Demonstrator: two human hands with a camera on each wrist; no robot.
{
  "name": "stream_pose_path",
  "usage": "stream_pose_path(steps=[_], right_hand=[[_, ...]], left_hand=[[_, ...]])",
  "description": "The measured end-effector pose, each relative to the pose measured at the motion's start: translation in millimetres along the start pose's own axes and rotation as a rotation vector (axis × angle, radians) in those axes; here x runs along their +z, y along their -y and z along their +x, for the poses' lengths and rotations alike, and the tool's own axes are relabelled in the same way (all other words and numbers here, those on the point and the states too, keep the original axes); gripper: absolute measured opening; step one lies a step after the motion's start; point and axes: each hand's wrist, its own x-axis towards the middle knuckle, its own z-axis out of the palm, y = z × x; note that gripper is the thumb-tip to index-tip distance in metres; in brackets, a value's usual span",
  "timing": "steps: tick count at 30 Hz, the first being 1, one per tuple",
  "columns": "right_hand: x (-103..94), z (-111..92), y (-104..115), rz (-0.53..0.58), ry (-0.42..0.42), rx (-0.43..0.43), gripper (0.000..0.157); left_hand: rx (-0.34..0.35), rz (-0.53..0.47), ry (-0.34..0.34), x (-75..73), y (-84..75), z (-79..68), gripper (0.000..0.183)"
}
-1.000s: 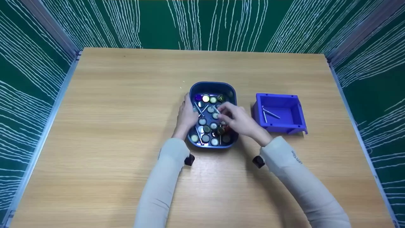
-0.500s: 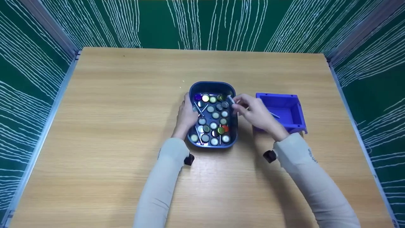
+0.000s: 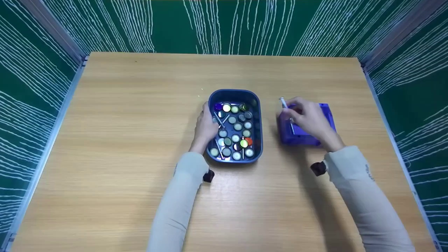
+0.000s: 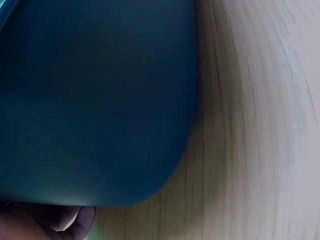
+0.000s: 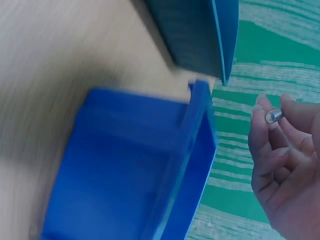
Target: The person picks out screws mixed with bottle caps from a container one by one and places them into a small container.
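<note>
A silvery metal bolt [image 3: 284,103] is pinched between thumb and fingers of my right hand [image 3: 311,119], over the left part of a violet-blue bin [image 3: 328,113]. The right wrist view shows the bolt [image 5: 273,116] end-on at the fingertips, above the rim of the bin [image 5: 120,160]. My left hand [image 3: 204,128] grips the left wall of a dark blue tub [image 3: 260,122], thumb inside. Within the tub lie several round bottle caps [image 3: 237,126] and several bolts [image 3: 219,149]. Another bolt [image 3: 292,127] shows in the bin; my right hand hides much of its inside.
Both containers stand on a wooden table [image 3: 140,140], the bin right of the tub with a gap between. Tiny pale specks [image 3: 199,92] lie behind the tub. Green panels with white streaks [image 3: 171,28] rise at the back and sides.
My right hand has lifted the bolt out of the tub and carried it right, over the bin. My left hand stays on the tub wall.
</note>
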Motion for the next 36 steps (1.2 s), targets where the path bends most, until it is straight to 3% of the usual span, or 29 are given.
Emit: stream_pose_path(steps=[4,8,19,23,29,36], right_hand=[[-10.2,-2,-7,-0.082,-0.022,0.102,0.031],[-16.5,-5,-12,-0.119,0.02,0.194,0.03],[-20.8,-6,-32,-0.228,0.017,0.339,0.022],[-22.0,-7,-39,-0.255,0.018,0.369,0.023],[-25.1,-8,-41,-0.189,0.074,0.423,0.031],[-27.3,-5,-32,-0.173,0.069,0.416,0.033]], left_hand=[[-0.004,-0.001,0.002,0.0,0.1,-0.1,0.081],[-0.014,-0.009,0.013,0.1,0.3,-0.2,0.083],[-0.013,-0.022,0.008,-0.4,-0.3,-0.9,0.083],[-0.012,-0.017,0.007,-0.4,-0.8,-0.8,0.083],[-0.001,-0.008,0.001,-0.1,0.2,0.7,0.081],[0.005,-0.018,-0.012,1.1,0.6,1.6,0.08]])
